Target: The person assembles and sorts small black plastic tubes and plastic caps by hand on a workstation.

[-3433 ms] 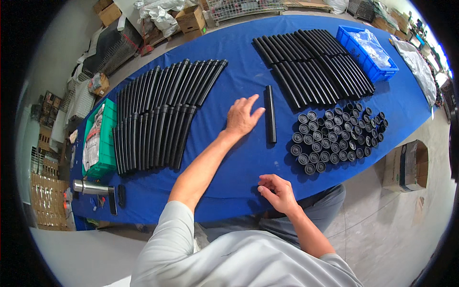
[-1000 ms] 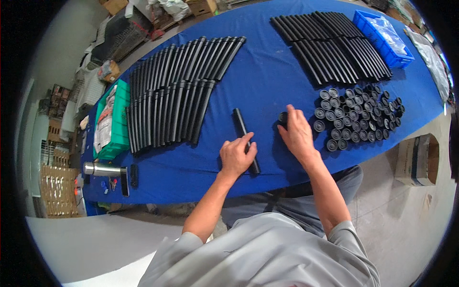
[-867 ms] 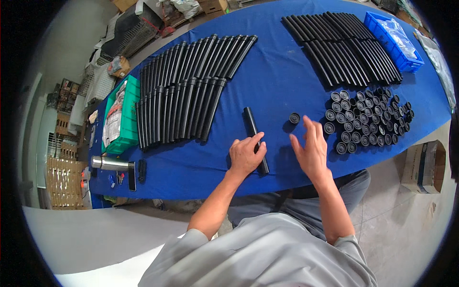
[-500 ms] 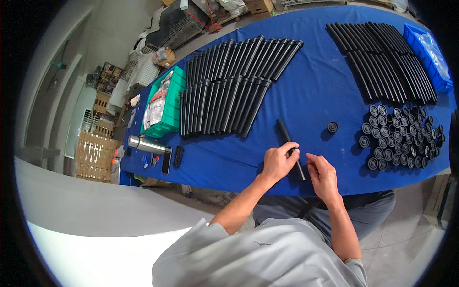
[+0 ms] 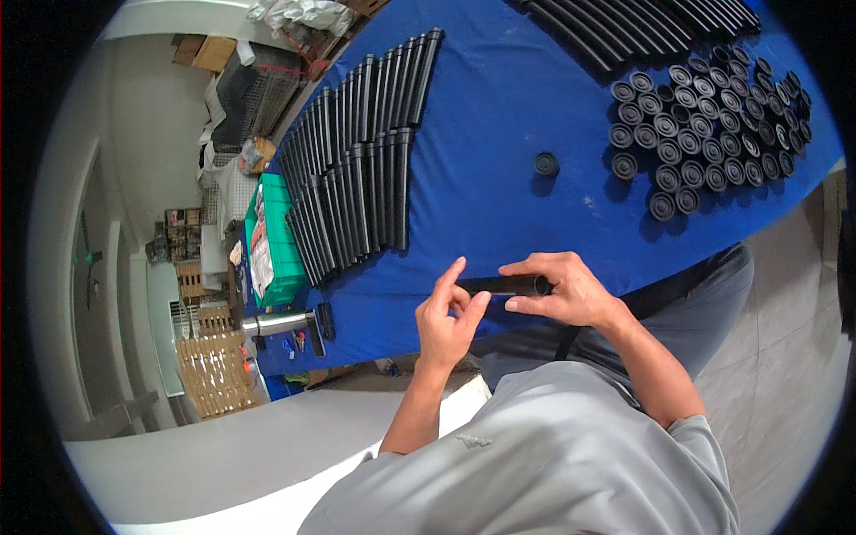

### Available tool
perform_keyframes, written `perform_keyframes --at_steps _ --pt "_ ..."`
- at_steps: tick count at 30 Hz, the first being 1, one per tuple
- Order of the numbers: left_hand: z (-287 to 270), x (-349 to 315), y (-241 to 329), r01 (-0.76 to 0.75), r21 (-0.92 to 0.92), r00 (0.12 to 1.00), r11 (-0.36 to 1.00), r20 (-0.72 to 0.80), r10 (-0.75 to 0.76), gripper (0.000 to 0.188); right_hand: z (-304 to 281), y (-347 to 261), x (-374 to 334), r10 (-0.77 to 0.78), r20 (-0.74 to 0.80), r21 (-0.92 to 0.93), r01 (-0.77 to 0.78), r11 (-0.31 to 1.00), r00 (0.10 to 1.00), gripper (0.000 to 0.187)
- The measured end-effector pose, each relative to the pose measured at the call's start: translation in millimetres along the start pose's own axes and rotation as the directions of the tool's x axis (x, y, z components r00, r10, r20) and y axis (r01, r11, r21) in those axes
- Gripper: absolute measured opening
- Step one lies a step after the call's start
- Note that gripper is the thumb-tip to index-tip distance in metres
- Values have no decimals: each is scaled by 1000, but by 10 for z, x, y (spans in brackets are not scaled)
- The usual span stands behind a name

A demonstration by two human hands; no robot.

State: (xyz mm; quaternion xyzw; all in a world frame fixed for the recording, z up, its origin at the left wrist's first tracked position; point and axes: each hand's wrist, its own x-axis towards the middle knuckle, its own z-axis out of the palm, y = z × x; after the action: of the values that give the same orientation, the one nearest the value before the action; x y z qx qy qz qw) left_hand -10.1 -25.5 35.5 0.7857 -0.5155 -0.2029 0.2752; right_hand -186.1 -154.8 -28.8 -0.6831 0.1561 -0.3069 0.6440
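Observation:
A short black tube (image 5: 504, 286) lies crosswise between my hands, just above the blue-covered table near its front edge. My left hand (image 5: 448, 319) has its thumb and curled fingers at the tube's left end, while its index finger points upward. At the other end, my right hand (image 5: 571, 290) reaches around the tube, index finger above and thumb below; the round open end shows between them. How firmly the right fingers press cannot be seen. A single black round cap (image 5: 546, 164) rests on the cloth beyond my hands.
Several black ridged caps (image 5: 687, 143) cluster at the right. Rows of black tubes with collars (image 5: 366, 160) lie at the left, beside a green crate (image 5: 283, 254). More plain tubes (image 5: 615, 36) lie at the far right. A steel flask (image 5: 278, 323) and a phone (image 5: 315, 339) sit at the left edge.
The tube has turned from a steep slant to nearly level. My right hand has come onto its right end, and my left hand has shifted left. The view has moved too.

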Motion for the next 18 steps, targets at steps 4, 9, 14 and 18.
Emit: perform_keyframes --at_steps 4,9,14,18 --pt "51 96 -1 -385 182 922 905 36 385 66 59 -1 -148 88 -111 33 -84 996 990 45" --pt "132 110 -143 -111 -1 981 994 162 109 45 28 25 -114 49 -106 18 -48 999 993 42" --pt "-37 196 -80 23 -117 899 993 437 30 29 3 104 -112 -55 -56 154 63 986 997 35" --pt "-119 185 -131 86 -120 848 989 530 -10 31 -28 71 -109 32 5 181 -33 983 999 35"
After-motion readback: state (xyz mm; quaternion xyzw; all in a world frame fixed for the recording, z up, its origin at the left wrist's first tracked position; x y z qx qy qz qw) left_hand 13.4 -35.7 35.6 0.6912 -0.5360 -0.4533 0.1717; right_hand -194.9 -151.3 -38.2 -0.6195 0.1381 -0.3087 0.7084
